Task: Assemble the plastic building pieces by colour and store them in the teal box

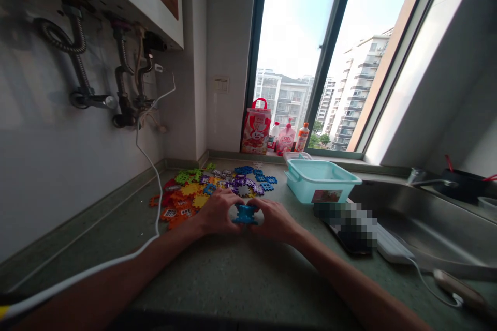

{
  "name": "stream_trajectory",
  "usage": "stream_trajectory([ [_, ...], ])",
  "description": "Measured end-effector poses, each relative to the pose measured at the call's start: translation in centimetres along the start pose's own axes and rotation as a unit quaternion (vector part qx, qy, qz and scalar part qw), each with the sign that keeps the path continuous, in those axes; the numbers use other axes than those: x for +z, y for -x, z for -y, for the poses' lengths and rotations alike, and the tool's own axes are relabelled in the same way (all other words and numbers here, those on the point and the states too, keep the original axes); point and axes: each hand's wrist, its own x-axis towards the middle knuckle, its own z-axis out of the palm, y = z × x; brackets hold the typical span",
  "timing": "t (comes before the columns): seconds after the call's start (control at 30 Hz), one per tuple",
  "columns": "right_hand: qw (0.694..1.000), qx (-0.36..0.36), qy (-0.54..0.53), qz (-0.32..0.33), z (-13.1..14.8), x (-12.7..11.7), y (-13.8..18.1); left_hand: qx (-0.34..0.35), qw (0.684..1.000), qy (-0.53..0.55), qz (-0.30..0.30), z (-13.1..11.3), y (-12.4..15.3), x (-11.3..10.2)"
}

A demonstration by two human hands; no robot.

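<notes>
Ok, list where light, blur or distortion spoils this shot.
In the head view, the sky is nearly blown out, while the left wall sits dim; in the head view, blocky pixels cover part of a dark flat object; also in the head view, the blue piece between the hands looks soft, its fine detail unclear.

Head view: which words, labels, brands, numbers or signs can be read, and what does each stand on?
None can be read with certainty.
Pink pump bottle: lettering too small and blurred.
Red-and-pink bag: front print too blurred.
Orange-capped bottle: print too small.
Red-capped bottle: print too small.
Turquoise bin: sticker shows no legible words.
</notes>
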Motion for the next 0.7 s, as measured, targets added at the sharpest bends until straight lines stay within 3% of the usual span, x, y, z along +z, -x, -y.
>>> stream_trajectory([
  [0.4,0.999,-0.03,0.039,-0.009,-0.4,-0.1,-0.2,0.015,1.0,-0.011,0.006,0.1,0.0,0.2],
  [0.6,0.997,-0.04,0.069,0.017,-0.5,0.5,-0.2,0.014,0.999,-0.017,0.028,0.1,-0.2,0.6],
  [0.7,0.995,-0.051,0.088,-0.015,-1.0,-1.2,-0.3,-0.009,0.999,-0.028,0.044,0.1,-0.6,-0.7],
])
